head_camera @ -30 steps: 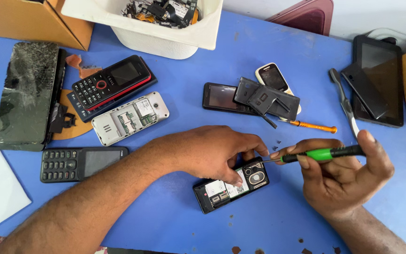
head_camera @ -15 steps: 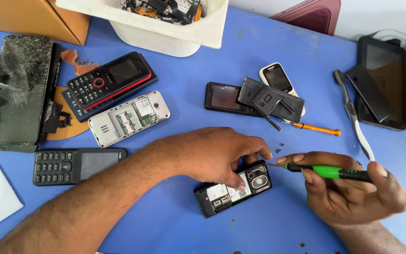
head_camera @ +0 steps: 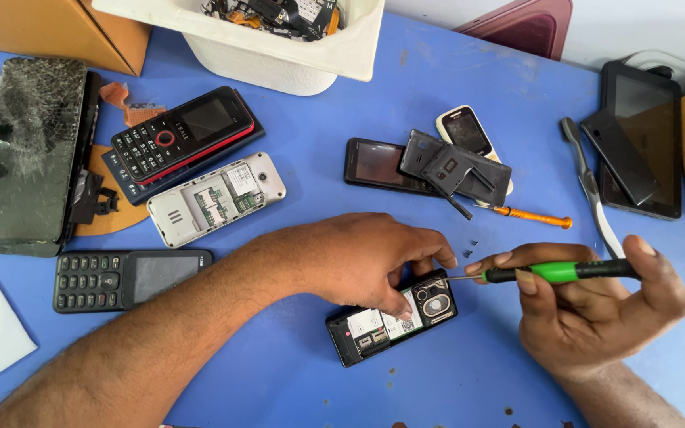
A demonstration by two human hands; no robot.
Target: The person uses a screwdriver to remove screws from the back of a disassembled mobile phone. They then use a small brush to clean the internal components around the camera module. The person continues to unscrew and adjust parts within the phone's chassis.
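My left hand (head_camera: 366,257) presses down on a small black phone (head_camera: 390,319) that lies open on its face, its circuit board and camera ring showing. My right hand (head_camera: 596,305) grips a screwdriver with a green and black handle (head_camera: 560,272), held almost level. Its thin metal tip points left at the phone's top right corner, close to my left fingertips. A few tiny dark screws (head_camera: 469,244) lie on the blue table (head_camera: 295,380) just above that corner.
Around the table lie a red-and-black keypad phone (head_camera: 180,135), an opened silver phone (head_camera: 216,198), a black keypad phone (head_camera: 124,277), a cracked tablet (head_camera: 29,150), black back covers (head_camera: 453,170), an orange screwdriver (head_camera: 529,215), tweezers (head_camera: 588,186), a dark tablet (head_camera: 644,147) and a white parts tub (head_camera: 271,51).
My right hand has shifted right and lowered, tilting the screwdriver level with its tip at the phone's corner. My left hand stays on the phone.
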